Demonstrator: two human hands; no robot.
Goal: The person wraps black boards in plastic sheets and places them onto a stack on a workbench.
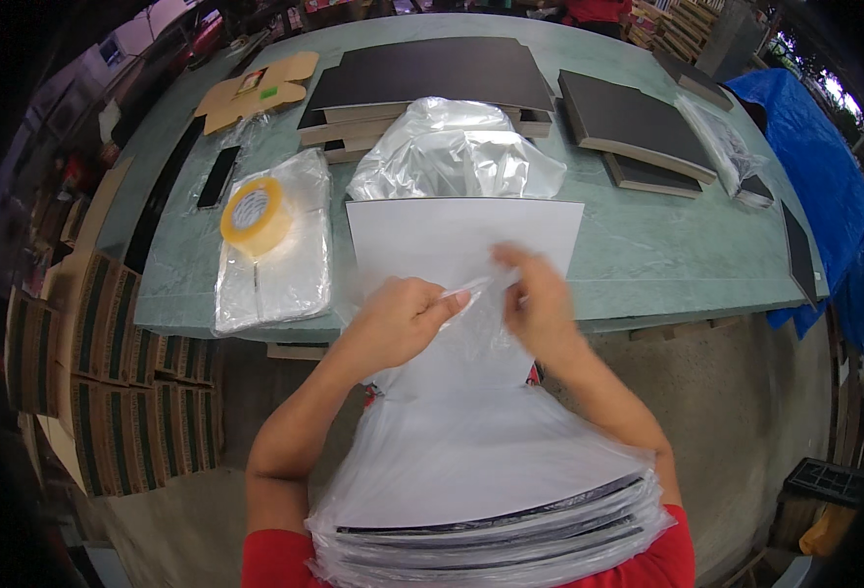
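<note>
A white sheet or board with a dark edge (432, 230) lies before me at the table's near edge. Thin clear plastic (481, 338) covers its nearer part, and my left hand (398, 318) pinches a fold of this film between thumb and fingers. My right hand (538, 304) is beside the same film, fingers bent; motion blurs them, so their grip is unclear. Closer to my body rests a stack of white sheets in clear plastic (491, 470), with several dark edges showing at its near end. What supports the stack is hidden.
On the green table (648, 279) sit a crumpled plastic pile (452, 157), dark boards (422, 73), more dark boards (638, 118), and a tape roll (256, 216) on plastic bags (295, 284). A phone (218, 176) lies left. Cartons (119, 431) stand below; a blue tarp (809, 147) hangs right.
</note>
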